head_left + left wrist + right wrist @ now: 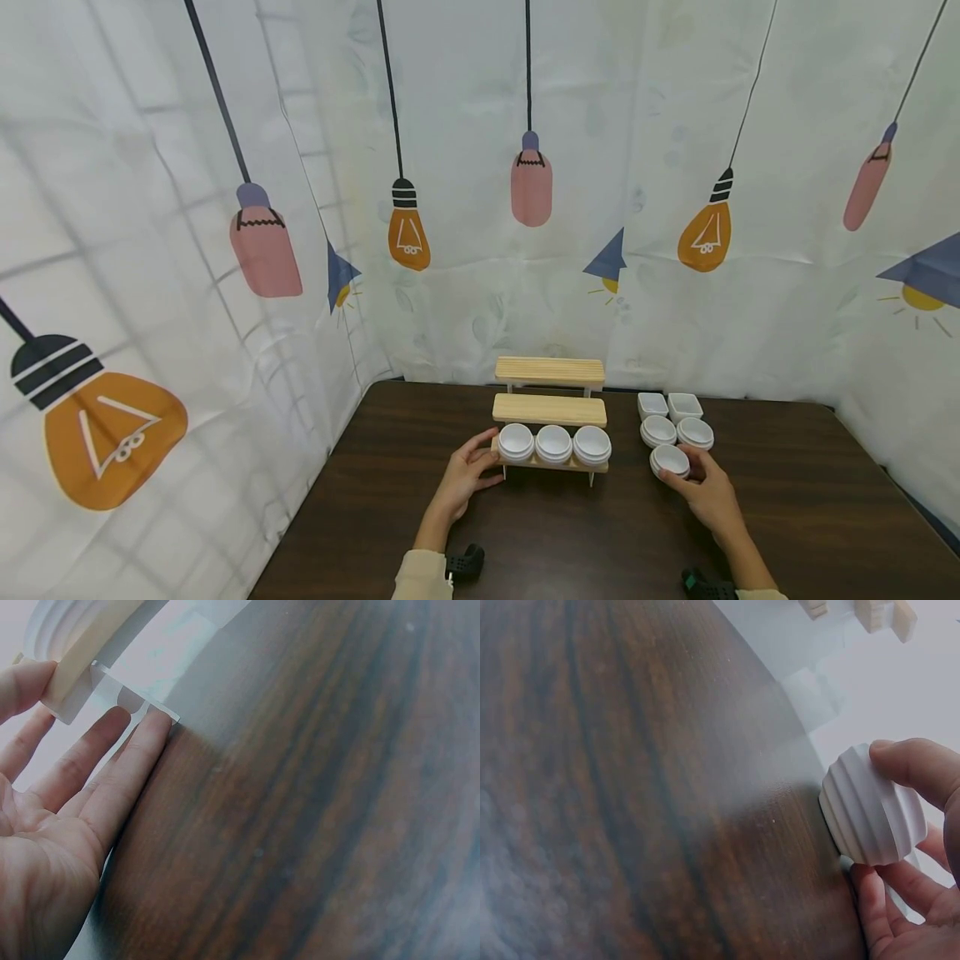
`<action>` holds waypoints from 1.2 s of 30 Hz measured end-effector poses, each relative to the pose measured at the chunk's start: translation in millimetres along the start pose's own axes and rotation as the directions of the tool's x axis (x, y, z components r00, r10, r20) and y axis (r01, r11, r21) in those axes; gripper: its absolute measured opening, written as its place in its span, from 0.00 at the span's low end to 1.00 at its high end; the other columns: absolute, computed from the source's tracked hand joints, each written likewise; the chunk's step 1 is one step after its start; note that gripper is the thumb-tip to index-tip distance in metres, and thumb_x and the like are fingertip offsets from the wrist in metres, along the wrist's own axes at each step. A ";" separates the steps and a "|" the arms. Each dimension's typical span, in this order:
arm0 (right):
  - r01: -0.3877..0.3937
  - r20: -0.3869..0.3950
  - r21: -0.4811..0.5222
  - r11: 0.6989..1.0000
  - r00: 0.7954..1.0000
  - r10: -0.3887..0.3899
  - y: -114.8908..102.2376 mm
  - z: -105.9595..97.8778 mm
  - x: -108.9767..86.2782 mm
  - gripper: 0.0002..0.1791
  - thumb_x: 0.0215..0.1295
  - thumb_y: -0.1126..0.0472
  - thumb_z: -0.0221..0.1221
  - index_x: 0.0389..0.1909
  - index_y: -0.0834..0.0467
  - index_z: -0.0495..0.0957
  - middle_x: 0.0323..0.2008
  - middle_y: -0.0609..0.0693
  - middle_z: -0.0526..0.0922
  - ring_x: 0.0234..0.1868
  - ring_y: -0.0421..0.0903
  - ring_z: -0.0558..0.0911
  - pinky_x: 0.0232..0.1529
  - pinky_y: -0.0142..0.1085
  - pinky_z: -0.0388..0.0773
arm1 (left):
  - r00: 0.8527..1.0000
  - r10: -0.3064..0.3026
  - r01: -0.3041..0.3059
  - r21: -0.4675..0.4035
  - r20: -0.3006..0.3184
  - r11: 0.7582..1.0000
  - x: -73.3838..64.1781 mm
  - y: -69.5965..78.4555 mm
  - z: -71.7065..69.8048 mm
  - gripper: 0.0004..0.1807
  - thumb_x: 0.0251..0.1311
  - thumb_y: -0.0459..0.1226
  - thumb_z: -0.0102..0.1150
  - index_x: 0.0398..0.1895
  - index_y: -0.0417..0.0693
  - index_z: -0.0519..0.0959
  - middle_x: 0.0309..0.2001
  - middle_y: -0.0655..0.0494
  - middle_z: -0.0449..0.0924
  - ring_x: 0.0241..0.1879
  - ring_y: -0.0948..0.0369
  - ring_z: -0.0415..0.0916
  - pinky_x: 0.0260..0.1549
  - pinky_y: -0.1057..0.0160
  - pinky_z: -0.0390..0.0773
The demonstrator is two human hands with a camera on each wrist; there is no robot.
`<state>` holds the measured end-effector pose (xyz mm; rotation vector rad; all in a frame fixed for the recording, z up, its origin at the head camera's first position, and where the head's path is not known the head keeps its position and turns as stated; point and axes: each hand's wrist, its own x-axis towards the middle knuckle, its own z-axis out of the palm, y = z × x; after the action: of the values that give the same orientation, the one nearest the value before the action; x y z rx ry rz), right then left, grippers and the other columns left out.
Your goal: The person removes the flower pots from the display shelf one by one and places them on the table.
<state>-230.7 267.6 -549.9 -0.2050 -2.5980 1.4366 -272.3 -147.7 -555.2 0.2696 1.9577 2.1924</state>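
A stepped wooden stand (550,409) stands on the table with three round white flowerpots (553,444) in a row on its lowest tier. My left hand (462,482) is at the left end of that tier, its fingers spread and touching the stand's end. The left wrist view shows those fingertips (155,724) beside the board and its clear leg. To the right, my right hand (705,492) holds a small ribbed white flowerpot (870,810) between thumb and fingers, low over the table.
Behind the held pot are two more round pots (695,432) and two square white pots (684,406). The stand's two upper tiers (550,370) bear nothing. A printed curtain (480,317) hangs along the far and left sides of the dark table (600,542).
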 end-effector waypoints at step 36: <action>0.016 -0.001 0.014 1.000 1.000 -0.016 -3.5 -2.6 -1.5 0.40 0.64 0.47 0.70 0.70 0.64 0.67 0.60 0.65 0.78 0.41 0.22 0.71 0.39 0.23 0.75 | 1.000 -0.004 0.004 0.001 -0.005 1.000 0.0 1.3 0.3 0.29 0.73 0.40 0.59 0.76 0.48 0.67 0.56 0.45 0.82 0.55 0.57 0.82 0.53 0.47 0.86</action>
<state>-228.8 267.6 -545.7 -0.1829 -2.5828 1.4486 -272.2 -147.6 -553.9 0.2608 1.9599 2.1921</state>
